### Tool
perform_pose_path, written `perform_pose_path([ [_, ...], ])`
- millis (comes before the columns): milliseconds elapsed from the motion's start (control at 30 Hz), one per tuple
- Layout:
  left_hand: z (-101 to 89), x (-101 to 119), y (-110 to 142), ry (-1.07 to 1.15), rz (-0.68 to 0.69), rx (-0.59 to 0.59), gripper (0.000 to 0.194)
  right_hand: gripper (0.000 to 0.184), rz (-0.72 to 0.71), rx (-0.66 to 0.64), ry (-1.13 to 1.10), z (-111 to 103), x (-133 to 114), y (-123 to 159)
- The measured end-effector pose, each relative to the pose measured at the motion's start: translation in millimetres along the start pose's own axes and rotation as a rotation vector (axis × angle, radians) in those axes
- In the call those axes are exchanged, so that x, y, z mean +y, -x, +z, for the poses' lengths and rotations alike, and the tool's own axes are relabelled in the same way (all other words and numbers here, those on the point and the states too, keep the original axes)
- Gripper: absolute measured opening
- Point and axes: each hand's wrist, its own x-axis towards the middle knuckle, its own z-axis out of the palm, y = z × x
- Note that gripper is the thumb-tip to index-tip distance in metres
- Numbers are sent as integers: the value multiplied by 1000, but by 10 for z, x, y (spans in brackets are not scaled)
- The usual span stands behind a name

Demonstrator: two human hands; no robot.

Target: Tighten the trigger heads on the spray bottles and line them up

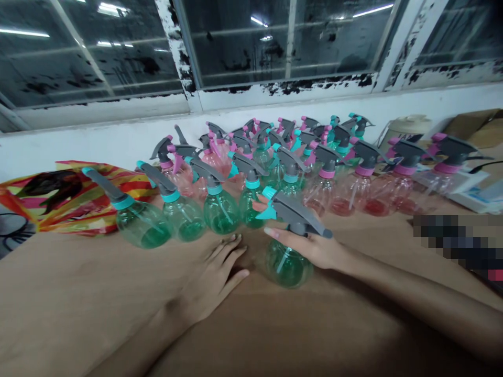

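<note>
brown surface (98, 293) carries green and pink bottles (222, 214); right hand (316, 248) is clamped around one green spray bottle (291, 269), darker at its bottom; left hand (214, 280) has fingers apart.

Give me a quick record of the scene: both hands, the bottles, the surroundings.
Right hand: around the neck of a green spray bottle
Left hand: palm down, holding nothing
Front row: green bottles on the left, pink bottles on the right
Far left: red-and-yellow bag
Background: windows
</note>
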Motion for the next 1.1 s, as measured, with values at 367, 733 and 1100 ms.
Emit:
perform_pose_path([
  [367, 42, -53, -9, -34, 30, 32, 51, 27, -21, 44, -147, -13, -2, -55],
  [733, 105, -127, -25, -3, 53, 82, 52, 11, -46, 49, -129, -22, -13, -72],
  [1100, 13, -17, -22, 9, -4, 20, 49, 24, -16, 33, -171, -11, 8, -50],
])
